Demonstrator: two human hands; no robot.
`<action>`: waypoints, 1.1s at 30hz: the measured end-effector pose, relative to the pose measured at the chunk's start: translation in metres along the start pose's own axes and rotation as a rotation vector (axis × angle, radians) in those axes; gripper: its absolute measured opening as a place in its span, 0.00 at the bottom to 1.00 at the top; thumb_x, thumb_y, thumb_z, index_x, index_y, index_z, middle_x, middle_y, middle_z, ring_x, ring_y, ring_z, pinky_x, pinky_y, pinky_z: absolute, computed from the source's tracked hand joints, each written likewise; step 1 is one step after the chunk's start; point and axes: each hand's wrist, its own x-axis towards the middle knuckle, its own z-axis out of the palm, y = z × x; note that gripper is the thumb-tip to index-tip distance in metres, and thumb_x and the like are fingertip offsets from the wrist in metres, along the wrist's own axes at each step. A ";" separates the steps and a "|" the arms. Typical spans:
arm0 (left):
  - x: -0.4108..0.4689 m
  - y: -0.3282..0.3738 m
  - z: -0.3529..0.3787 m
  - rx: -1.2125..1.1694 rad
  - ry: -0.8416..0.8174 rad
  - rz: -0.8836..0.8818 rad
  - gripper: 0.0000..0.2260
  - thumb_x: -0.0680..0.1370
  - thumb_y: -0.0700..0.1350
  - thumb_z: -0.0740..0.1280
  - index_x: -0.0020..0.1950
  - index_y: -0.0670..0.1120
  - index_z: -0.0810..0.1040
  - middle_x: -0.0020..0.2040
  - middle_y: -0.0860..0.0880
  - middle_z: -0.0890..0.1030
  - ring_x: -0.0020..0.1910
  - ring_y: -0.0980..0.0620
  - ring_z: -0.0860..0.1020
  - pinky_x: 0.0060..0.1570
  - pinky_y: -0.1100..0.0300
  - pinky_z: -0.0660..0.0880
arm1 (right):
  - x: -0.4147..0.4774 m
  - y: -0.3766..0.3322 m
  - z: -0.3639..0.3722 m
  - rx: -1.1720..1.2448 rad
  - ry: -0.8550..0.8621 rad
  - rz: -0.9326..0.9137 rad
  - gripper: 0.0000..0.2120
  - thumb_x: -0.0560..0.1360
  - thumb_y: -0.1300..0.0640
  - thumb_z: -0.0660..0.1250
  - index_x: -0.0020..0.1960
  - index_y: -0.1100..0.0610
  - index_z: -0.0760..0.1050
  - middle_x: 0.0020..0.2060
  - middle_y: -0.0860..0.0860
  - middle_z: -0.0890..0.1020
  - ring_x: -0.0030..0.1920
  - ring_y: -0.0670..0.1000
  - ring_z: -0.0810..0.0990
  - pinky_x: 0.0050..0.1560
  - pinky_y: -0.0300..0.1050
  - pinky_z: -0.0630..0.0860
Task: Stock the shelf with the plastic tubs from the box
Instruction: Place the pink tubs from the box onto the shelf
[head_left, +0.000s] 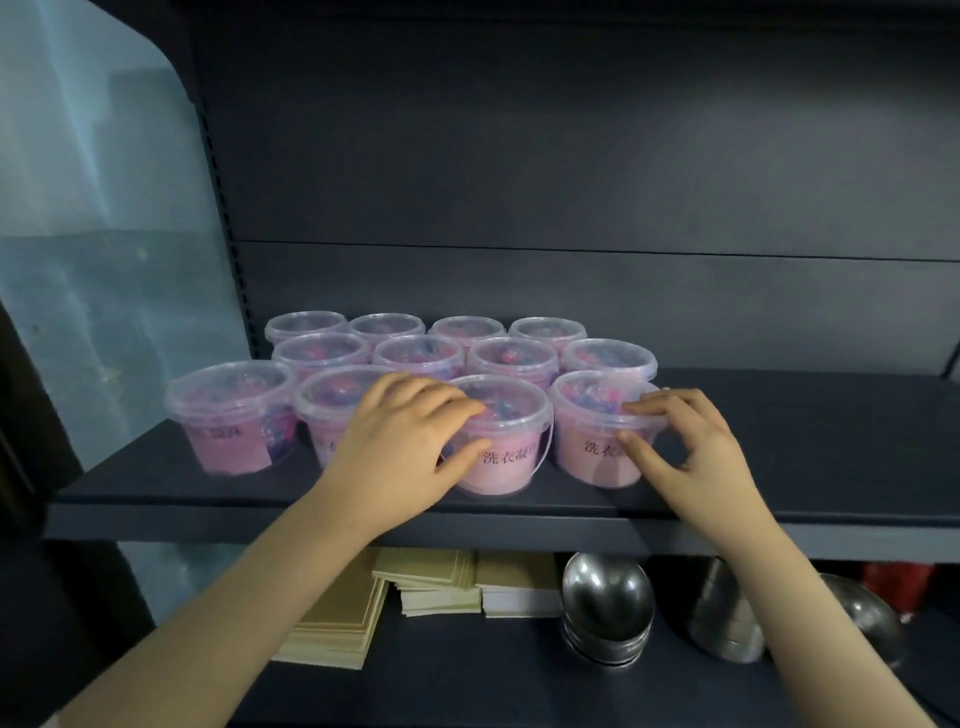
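Note:
Several clear plastic tubs with pink labels and lids stand in three rows on the dark shelf (805, 441). My left hand (400, 441) grips a front-row tub (509, 467), fingers curled over its lid and thumb against its side. My right hand (696, 452) holds the rightmost front tub (587, 447), fingertips on the lid's rim and thumb on the wall. Another front tub (228, 410) stands furthest left, slightly forward of the row. The box is out of view.
The shelf's right half is bare dark metal. On the shelf below lie stacks of yellowish card sheets (431, 582) and upturned steel bowls (608, 603). A translucent plastic panel (93, 234) closes the left side.

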 end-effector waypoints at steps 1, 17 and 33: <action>0.000 -0.004 0.002 0.007 0.000 0.002 0.19 0.77 0.59 0.59 0.60 0.51 0.79 0.57 0.54 0.81 0.57 0.52 0.77 0.64 0.51 0.67 | 0.000 -0.002 0.004 -0.006 0.012 0.012 0.11 0.71 0.57 0.73 0.53 0.50 0.79 0.53 0.45 0.76 0.60 0.49 0.73 0.62 0.36 0.65; -0.005 -0.030 0.013 -0.038 0.010 -0.082 0.17 0.77 0.56 0.60 0.54 0.46 0.81 0.52 0.49 0.84 0.51 0.48 0.81 0.52 0.53 0.75 | 0.020 -0.017 0.009 -0.126 -0.100 -0.024 0.09 0.71 0.53 0.73 0.50 0.48 0.78 0.51 0.42 0.78 0.57 0.51 0.73 0.57 0.26 0.60; -0.001 -0.035 0.006 -0.132 -0.066 -0.107 0.15 0.78 0.56 0.62 0.54 0.48 0.81 0.53 0.51 0.84 0.52 0.49 0.82 0.47 0.55 0.78 | 0.037 -0.027 -0.012 -0.135 -0.307 0.091 0.07 0.71 0.56 0.71 0.46 0.51 0.75 0.51 0.40 0.79 0.55 0.41 0.76 0.59 0.40 0.72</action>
